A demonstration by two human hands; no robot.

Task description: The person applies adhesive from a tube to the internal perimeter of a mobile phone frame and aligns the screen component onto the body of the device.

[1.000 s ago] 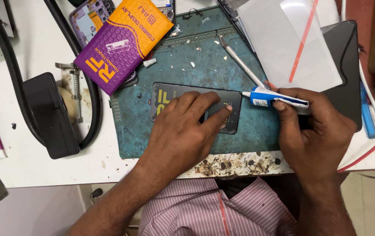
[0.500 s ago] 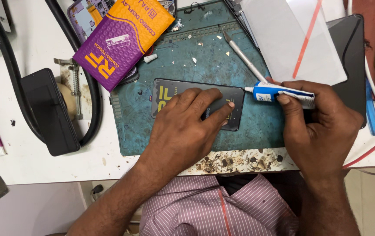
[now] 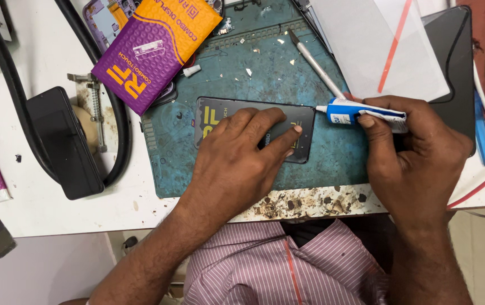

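Note:
A dark phone display panel [image 3: 213, 117] lies flat on a worn teal work mat [image 3: 254, 68]. My left hand [image 3: 242, 158] presses down on the panel, fingers spread across its right half. My right hand [image 3: 412, 152] grips a small white and blue glue tube [image 3: 347, 110], its nozzle pointing left at the panel's upper right corner.
An orange and purple padded package [image 3: 155, 48] lies at the mat's upper left. A thin metal tool [image 3: 316, 65] rests diagonally on the mat. White paper with a red stripe [image 3: 378, 45] covers a dark tablet [image 3: 457, 68]. A black phone [image 3: 64, 141] and black cable [image 3: 11, 85] sit left.
The glue tube's nozzle has shifted slightly up and left toward the panel's top right corner. My left hand stays pressed on the panel.

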